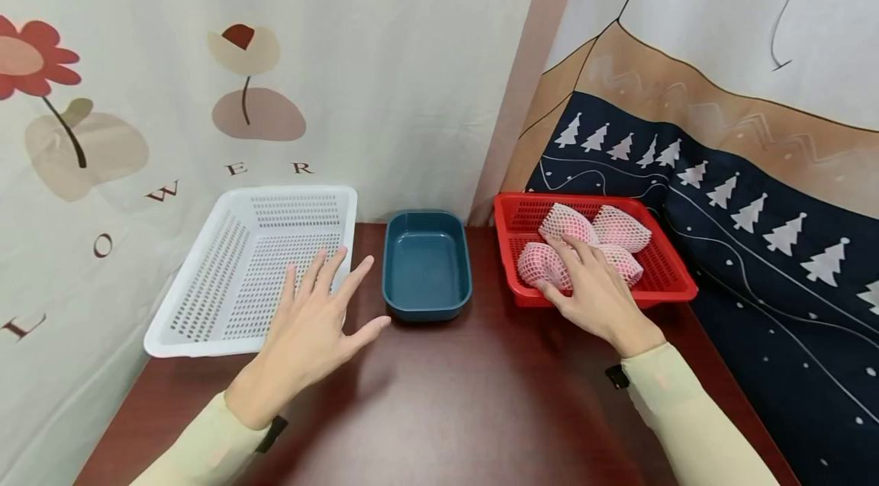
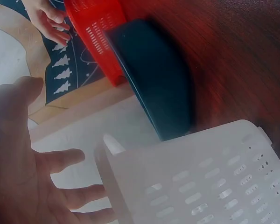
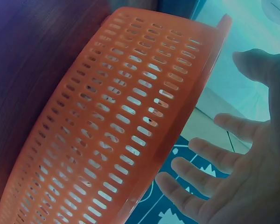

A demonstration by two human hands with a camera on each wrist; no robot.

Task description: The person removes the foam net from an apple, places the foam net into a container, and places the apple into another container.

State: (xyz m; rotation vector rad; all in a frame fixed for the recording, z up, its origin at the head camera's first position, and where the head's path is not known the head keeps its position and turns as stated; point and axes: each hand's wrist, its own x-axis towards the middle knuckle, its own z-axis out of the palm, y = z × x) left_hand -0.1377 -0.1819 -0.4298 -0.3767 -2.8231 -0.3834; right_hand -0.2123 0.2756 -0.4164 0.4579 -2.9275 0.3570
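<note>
My left hand (image 1: 307, 337) hovers over the near right part of a white perforated basket (image 1: 236, 200), fingers spread and holding nothing. At the right, my right hand (image 1: 597, 299) is over a red perforated basket (image 1: 664, 272). In it lie several pink roundish things in white foam nets (image 1: 621, 229), whose kind the nets hide. The right fingers reach over the nearer ones; whether they touch cannot be told. In the right wrist view those fingers (image 3: 219, 154) are loosely extended above the basket's rim (image 3: 196, 112), with no object visible in them.
Between the two baskets stands a dark teal rectangular tub (image 1: 426, 265), with nothing in it. All three containers rest on a reddish-brown table (image 1: 439, 402). A printed curtain (image 1: 412, 74) hangs close behind them, and dark blue printed cloth (image 1: 790, 303) borders the right side.
</note>
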